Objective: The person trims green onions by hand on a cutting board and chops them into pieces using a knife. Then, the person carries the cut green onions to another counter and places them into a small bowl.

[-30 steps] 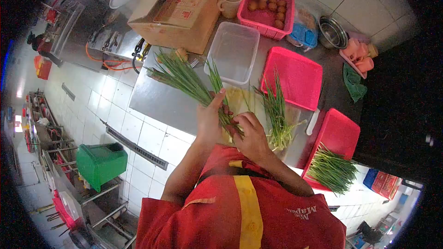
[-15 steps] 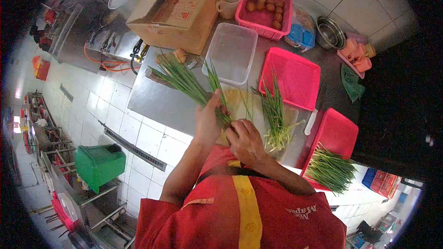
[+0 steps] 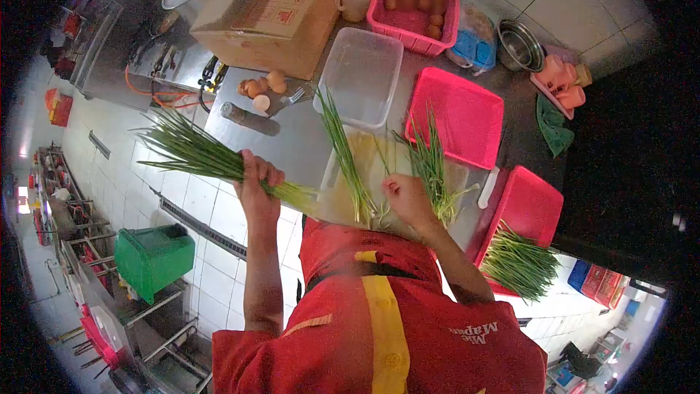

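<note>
Bundle of green stalks point(image 3: 191, 148), and here it is in the left hand point(image 3: 259, 181), fingers wrapped firmly around it toward the pale end! Slim, smooth, tube-like stalks, packed tight at the fist and splaying like a loose brush beyond it. It's held out over the front edge of the smooth metal table point(image 3: 299, 153), the tips above the tiled floor point(image 3: 186, 190). The long axis runs aslant: dark green tips to the person's left and a little forward, stem ends to the right, just beside the flat, pale board point(image 3: 333, 188). And the colour, deep green in the spray, fading to yellowish white at the base! Over to the right hand point(image 3: 405, 193), fingers curled above the board; whether they pinch anything, I can't tell. To its left lies a narrow bunch point(image 3: 345, 155), straight and sleek; to its right, a scruffier bunch point(image 3: 432, 164), its pale ends tangled.
</note>
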Motion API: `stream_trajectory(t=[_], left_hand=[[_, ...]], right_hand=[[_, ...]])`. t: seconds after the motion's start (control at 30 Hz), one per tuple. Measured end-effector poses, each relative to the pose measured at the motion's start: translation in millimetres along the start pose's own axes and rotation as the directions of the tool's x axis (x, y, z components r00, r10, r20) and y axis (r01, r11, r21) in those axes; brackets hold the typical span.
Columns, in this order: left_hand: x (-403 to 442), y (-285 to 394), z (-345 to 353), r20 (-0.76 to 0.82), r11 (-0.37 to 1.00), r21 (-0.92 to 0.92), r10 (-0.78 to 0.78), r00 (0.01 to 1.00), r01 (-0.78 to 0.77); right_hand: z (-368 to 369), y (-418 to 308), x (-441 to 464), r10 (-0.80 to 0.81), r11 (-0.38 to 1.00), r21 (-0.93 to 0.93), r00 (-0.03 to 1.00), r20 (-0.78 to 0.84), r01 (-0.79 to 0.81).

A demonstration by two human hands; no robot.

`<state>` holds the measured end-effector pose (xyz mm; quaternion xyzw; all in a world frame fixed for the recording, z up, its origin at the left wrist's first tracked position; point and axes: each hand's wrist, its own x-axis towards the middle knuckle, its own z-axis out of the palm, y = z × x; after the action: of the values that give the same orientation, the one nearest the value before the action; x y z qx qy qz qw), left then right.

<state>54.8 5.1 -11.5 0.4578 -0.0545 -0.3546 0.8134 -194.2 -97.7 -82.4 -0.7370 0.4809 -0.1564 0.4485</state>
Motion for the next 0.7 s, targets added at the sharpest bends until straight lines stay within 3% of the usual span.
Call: stream_trajectory(t=[0.07, 0.17, 0.3, 0.47, 0.6, 0.67, 0.7], left_hand=[[-3, 7, -9, 0.022, 1.0, -0.008, -0.005, 1.0, 0.005], [-10, 6, -16, 0.049, 1.0, 0.012, 0.003, 0.999, -0.004], [-22, -6, -15, 0.065, 0.997, -0.028, -0.071, 0.995, 0.073], [-25, -23, -18, 0.054, 0.982, -0.015, -0.187, 0.981, 0.188], [-22, -36, -18, 0.087, 0.967, -0.023, -0.252, 0.964, 0.255], [-22, -41, -17, 0.098, 0.959, -0.031, -0.278, 0.956, 0.282], [-21, -45, -18, 0.108, 0.95, -0.028, -0.306, 0.946, 0.31]], right_hand=[[16, 12, -4, -0.143, 0.986, -0.065, 0.983, 0.113, 0.151], [35, 0, 0, -0.086, 0.971, -0.199, 0.973, 0.214, 0.13], [49, 2, 7, -0.057, 0.953, -0.278, 0.972, 0.229, 0.122], [25, -7, 3, -0.048, 0.999, 0.03, 0.982, 0.182, 0.043], [18, 6, 1, -0.102, 0.971, 0.228, 0.988, 0.118, 0.073], [0, -19, 1, 0.093, 0.846, 0.458, 0.92, 0.38, -0.274], [-6, -31, -1, 0.089, 0.845, 0.46, 0.92, 0.382, -0.273]])
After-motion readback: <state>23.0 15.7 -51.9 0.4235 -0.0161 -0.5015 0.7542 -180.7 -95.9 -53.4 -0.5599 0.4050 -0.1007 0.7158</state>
